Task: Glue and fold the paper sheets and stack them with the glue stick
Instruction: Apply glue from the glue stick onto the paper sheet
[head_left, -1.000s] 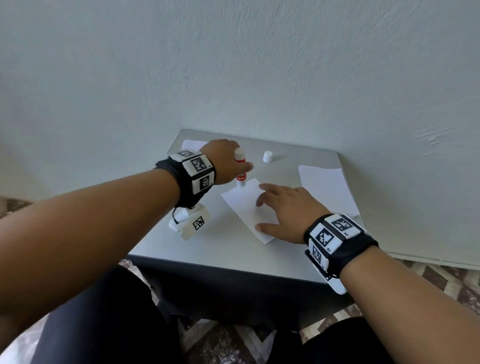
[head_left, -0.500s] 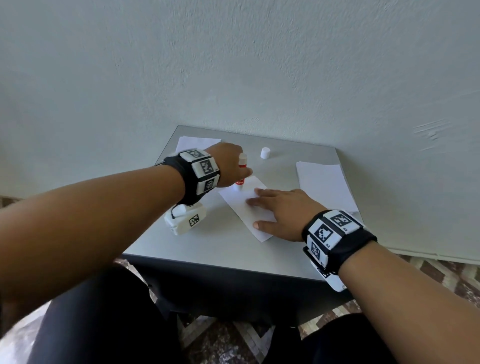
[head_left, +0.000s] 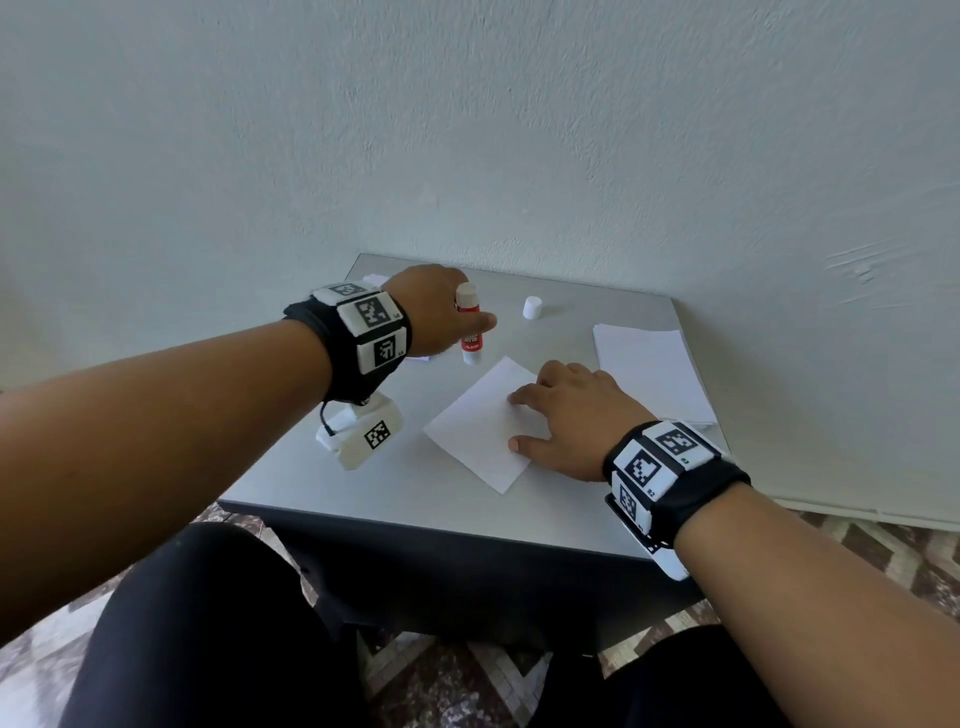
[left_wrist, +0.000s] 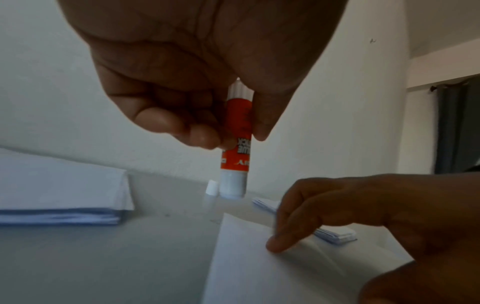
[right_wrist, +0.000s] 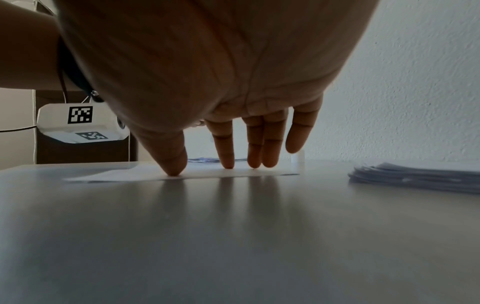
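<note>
**Glue stick held upright, one sheet pinned flat**

Head view: the left hand (head_left: 434, 312) grips the glue stick (head_left: 470, 330) upright, fingers and thumb curled round its red middle, white ends showing above and below. The stick's lower end is just off the far corner of a single white paper sheet (head_left: 470, 431), which lies turned at an angle in the middle of the grey bench (head_left: 291, 483). The right hand (head_left: 566, 418) lies on the sheet's right side, fingers spread and straight, thumb near the sheet's near edge. A white cap (head_left: 532, 307) stands alone toward the far edge. A stack of sheets (head_left: 649, 364) sits along the right edge — its near end close to the right wrist. Bare bench surface runs between the single sheet and the near and left edges.

Left wrist view: the glue stick (left_wrist: 235, 144) hangs vertical, pinched between thumb and fingertips (left_wrist: 202, 136); its label reads upside down. The cap (left_wrist: 211, 187) is just beside the stick's lower end in this picture. A second pile of paper (left_wrist: 62, 195) lies at the left.

Right wrist view: the right hand's (right_wrist: 233, 102) fingertips (right_wrist: 175, 164) press the sheet (right_wrist: 207, 173) flat; the stack (right_wrist: 415, 174) lies to the right — a strip of bare bench between them.
</note>
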